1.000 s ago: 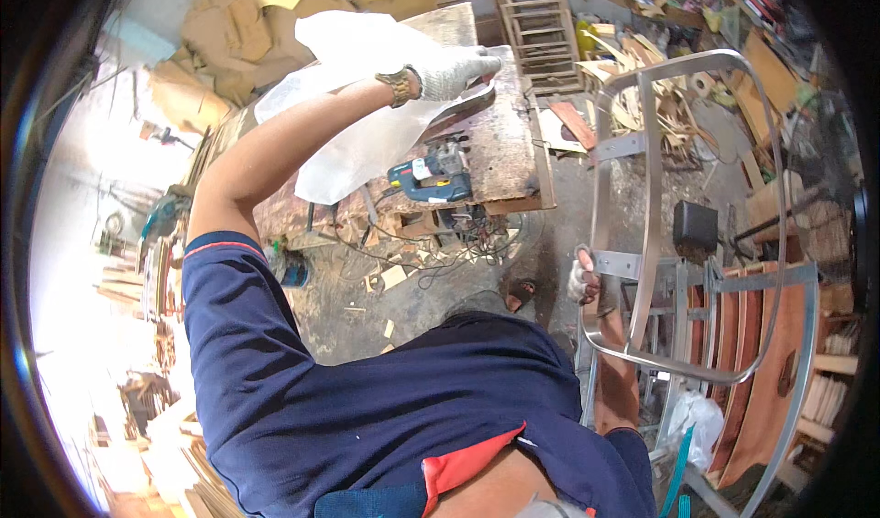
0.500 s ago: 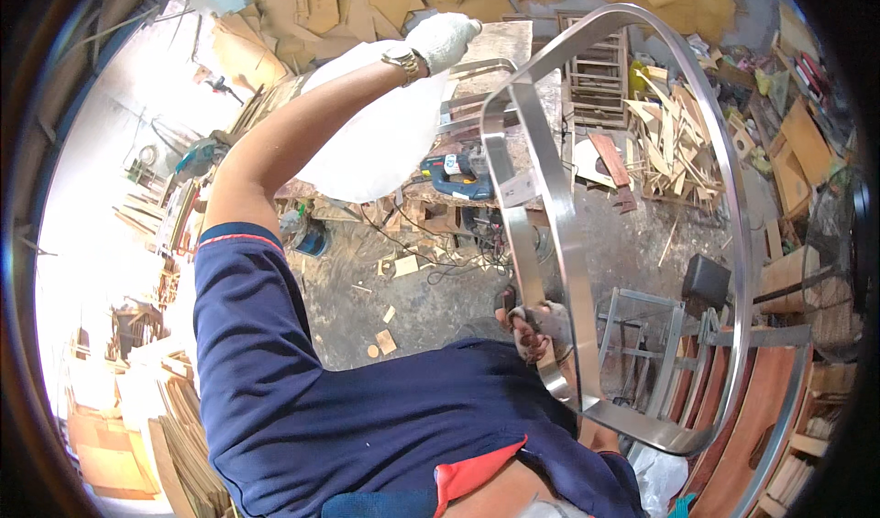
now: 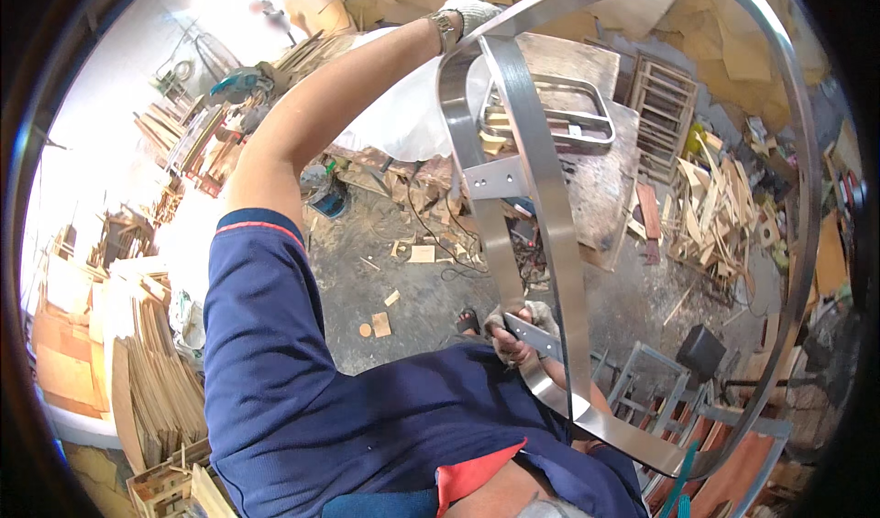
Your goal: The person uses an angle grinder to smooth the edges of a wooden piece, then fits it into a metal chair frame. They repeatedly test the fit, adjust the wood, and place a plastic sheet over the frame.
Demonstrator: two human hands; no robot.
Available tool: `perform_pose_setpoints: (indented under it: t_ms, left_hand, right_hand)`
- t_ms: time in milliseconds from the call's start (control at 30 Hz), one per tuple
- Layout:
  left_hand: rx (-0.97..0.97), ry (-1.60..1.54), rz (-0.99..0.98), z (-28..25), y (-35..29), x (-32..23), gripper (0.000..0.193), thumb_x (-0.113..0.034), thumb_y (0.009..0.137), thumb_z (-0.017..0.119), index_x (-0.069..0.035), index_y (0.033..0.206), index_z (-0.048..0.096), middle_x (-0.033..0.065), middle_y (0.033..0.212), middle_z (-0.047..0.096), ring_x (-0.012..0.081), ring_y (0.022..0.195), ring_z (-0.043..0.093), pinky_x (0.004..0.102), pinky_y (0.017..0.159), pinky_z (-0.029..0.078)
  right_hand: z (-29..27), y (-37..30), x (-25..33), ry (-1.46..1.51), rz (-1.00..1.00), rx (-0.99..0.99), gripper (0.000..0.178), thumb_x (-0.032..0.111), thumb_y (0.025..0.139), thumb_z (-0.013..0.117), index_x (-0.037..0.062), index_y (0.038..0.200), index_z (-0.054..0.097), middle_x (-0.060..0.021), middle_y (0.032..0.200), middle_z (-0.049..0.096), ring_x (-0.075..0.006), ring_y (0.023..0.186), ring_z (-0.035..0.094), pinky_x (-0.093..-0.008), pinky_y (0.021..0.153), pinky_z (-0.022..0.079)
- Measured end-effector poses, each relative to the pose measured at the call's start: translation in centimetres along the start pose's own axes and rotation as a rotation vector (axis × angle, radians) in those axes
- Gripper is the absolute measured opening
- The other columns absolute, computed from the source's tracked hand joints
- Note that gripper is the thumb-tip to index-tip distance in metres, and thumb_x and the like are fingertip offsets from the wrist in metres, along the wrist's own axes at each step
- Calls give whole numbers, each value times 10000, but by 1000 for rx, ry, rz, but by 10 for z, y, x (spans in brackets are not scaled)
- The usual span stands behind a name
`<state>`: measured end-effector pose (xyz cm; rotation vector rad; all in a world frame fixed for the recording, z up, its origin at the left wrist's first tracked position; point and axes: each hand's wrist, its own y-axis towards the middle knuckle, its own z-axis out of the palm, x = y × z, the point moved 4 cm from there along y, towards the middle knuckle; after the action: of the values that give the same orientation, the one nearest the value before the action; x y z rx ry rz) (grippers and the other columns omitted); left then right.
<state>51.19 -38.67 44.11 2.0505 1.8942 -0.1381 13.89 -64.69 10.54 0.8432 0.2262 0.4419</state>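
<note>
I hold a large brushed-metal frame (image 3: 543, 179) with rounded corners and a crossbar, raised tilted in front of me on the right. My right hand (image 3: 515, 339), in a glove with bare fingers showing, is closed round its near part, beside a small plate with holes. My left hand (image 3: 466, 10), in a white knitted glove, is stretched far forward at the frame's upper left corner. The metal partly covers it, and I cannot see whether its fingers grip. Below my left forearm a white sheet (image 3: 394, 133) lies over the edge of the worktable (image 3: 596, 197).
A smaller metal frame (image 3: 550, 110) lies on the worktable. Wooden slatted frames (image 3: 660, 115) and a heap of wood offcuts (image 3: 720, 206) are at the far right. Stacked boards (image 3: 160, 380) stand on my left. Scraps (image 3: 422, 254) and cables litter the floor.
The metal frame has risen and come closer, its upper left corner moving leftward. My left hand has moved up and right, to that corner. The view has turned, bringing the smaller frame into sight.
</note>
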Motion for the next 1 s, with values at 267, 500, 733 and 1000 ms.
perform_pose_setpoints:
  t_ms: [267,500,733,1000]
  left_hand:
    - [124,-1030,185,-88,-55,77,158,-178,937,655,-87,1065,662,47,901,700,175,807,678,331,759,549]
    - [-282,-357,50,-175,-144,171,97,-127,911,639,-51,945,689,-14,795,642,86,724,576,276,670,482]
    - [-86,82,-193,-183,-256,287,388,-281,889,680,-8,1164,714,167,983,743,241,892,688,358,842,517]
    - [-207,678,-286,-181,-337,371,261,-30,791,599,-18,1032,696,182,964,656,371,987,656,443,877,536]
  right_hand:
    - [-88,13,85,-62,-33,-458,574,419,803,722,-53,1048,508,-58,744,522,-161,630,514,-305,544,429]
    - [-113,45,136,-39,50,-389,539,404,794,727,-45,1008,521,-75,729,521,-153,598,484,-312,537,400]
    - [-140,83,162,115,96,-239,601,473,897,708,-18,1154,476,-72,785,483,-145,604,454,-354,565,424]
    - [-198,144,209,257,224,-182,520,487,971,655,11,1062,465,0,642,412,-111,519,482,-304,460,388]
